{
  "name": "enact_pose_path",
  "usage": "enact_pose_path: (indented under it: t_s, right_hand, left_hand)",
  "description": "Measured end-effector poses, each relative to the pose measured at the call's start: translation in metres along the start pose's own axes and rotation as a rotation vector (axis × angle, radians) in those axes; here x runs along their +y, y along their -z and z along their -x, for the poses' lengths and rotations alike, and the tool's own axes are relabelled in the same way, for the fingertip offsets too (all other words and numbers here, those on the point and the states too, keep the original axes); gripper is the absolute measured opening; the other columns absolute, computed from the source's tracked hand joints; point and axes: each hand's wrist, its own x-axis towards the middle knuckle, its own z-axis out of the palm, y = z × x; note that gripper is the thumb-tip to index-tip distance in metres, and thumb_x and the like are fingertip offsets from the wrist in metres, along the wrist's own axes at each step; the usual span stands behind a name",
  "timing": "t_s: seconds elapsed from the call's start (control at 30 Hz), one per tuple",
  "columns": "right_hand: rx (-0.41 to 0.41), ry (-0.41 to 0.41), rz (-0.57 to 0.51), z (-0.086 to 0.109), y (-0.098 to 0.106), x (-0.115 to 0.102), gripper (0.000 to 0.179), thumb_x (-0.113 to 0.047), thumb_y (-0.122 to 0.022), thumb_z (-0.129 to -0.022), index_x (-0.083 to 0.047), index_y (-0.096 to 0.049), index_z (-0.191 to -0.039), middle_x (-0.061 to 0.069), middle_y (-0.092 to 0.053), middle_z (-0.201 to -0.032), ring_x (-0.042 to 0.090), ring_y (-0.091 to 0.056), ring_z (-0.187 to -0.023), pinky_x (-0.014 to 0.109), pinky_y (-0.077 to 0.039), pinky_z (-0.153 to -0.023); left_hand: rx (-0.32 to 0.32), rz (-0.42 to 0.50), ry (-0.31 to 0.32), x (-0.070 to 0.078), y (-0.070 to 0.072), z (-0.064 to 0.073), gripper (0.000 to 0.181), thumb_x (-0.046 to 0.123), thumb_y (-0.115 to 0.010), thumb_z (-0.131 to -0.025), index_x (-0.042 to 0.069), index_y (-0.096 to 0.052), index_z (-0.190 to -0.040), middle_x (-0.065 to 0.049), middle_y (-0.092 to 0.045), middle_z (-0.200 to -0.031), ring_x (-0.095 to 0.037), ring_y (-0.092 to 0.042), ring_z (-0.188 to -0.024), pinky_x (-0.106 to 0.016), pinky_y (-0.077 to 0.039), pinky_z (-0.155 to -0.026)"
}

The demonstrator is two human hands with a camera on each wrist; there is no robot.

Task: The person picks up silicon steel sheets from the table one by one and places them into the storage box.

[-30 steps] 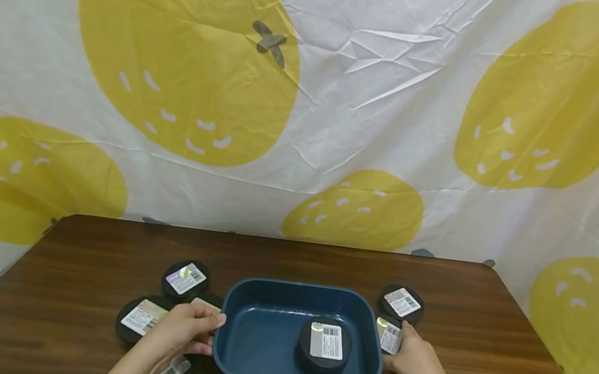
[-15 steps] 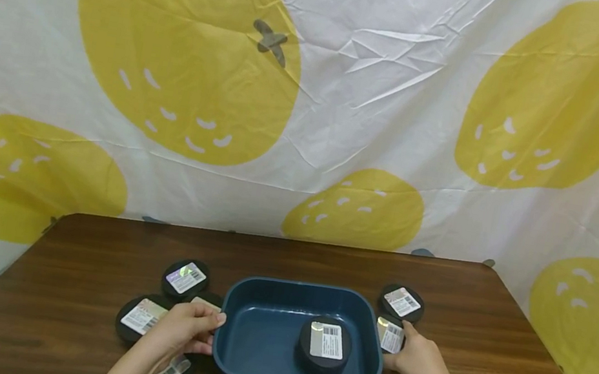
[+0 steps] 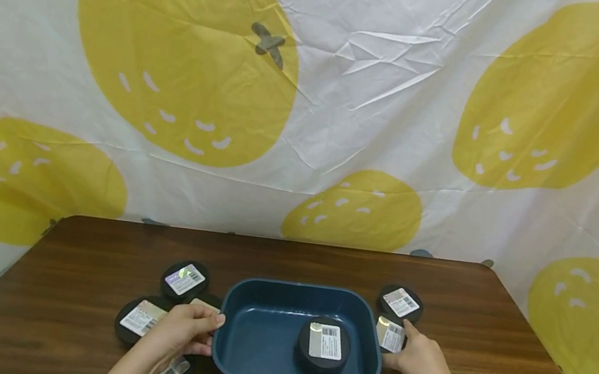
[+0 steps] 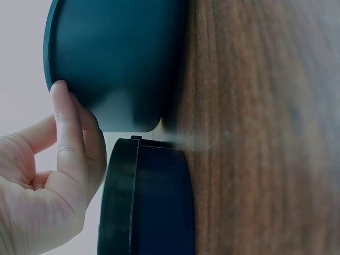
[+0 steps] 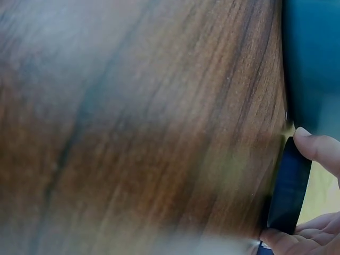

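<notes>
My left hand (image 3: 188, 330) pinches the left rim of a dark blue rectangular tub (image 3: 258, 337), thumb over the edge and fingers against the outer wall (image 4: 111, 58). One round black container (image 3: 321, 364) with a white barcode label lies inside, right of the middle. Just outside the tub's right wall, my right hand (image 3: 426, 367) holds another labelled round black container (image 3: 390, 334) between thumb and fingers. In the right wrist view the thumb and fingertips touch opposite sides of that black container (image 5: 289, 186), which lies at table level.
Behind the held container sits another labelled round one (image 3: 401, 303). Left of the tub, several more lie around my left hand, including one at the back (image 3: 185, 280) and one at the left (image 3: 137, 318). The wooden table (image 3: 73, 282) meets a lemon-print cloth (image 3: 368, 126).
</notes>
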Motion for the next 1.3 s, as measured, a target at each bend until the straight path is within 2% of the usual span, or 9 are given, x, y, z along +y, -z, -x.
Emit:
enact_pose_path:
  t_s: [0.17,0.53,0.97,1.3]
  right_hand:
    - [-0.006,-0.010,-0.001,0.001,0.002,0.000,0.092,-0.036,-0.083,-0.057,0.019,-0.047,-0.121,0.032,-0.063,-0.093,0.037,-0.062,-0.075,0.048,-0.051,-0.068]
    - [-0.047,-0.052,-0.031,0.001,0.014,-0.003,0.094,-0.035,-0.083,-0.058,0.021,-0.044,-0.123,0.030,-0.063,-0.094,0.026,-0.057,-0.069,0.040,-0.049,-0.063]
    - [-0.065,-0.024,-0.010,-0.002,0.037,-0.007,0.099,-0.041,-0.083,-0.060,0.020,-0.042,-0.125,0.036,-0.059,-0.099,0.034,-0.060,-0.079,0.047,-0.050,-0.070]
    - [-0.064,-0.026,0.010,-0.001,0.044,-0.007,0.098,-0.041,-0.083,-0.060,0.020,-0.042,-0.125,0.035,-0.060,-0.095,0.033,-0.059,-0.076,0.046,-0.049,-0.067]
  left_hand:
    - [0.008,0.001,0.009,-0.001,0.000,0.000,0.030,0.012,-0.059,-0.091,-0.013,-0.054,-0.107,-0.004,-0.057,-0.071,-0.011,-0.056,-0.060,-0.023,-0.053,-0.056]
    - [0.001,0.000,-0.007,0.000,0.000,0.002,0.029,0.010,-0.057,-0.092,-0.014,-0.053,-0.106,-0.004,-0.057,-0.072,-0.011,-0.056,-0.060,-0.023,-0.053,-0.056]
    - [-0.003,0.008,0.000,0.002,0.001,0.000,0.030,0.011,-0.057,-0.092,-0.014,-0.053,-0.107,-0.004,-0.056,-0.072,-0.011,-0.055,-0.060,-0.023,-0.053,-0.056]
    - [0.004,0.008,0.006,0.002,0.000,0.000,0.028,0.010,-0.057,-0.091,-0.014,-0.054,-0.106,-0.004,-0.056,-0.071,-0.011,-0.055,-0.059,-0.022,-0.053,-0.055]
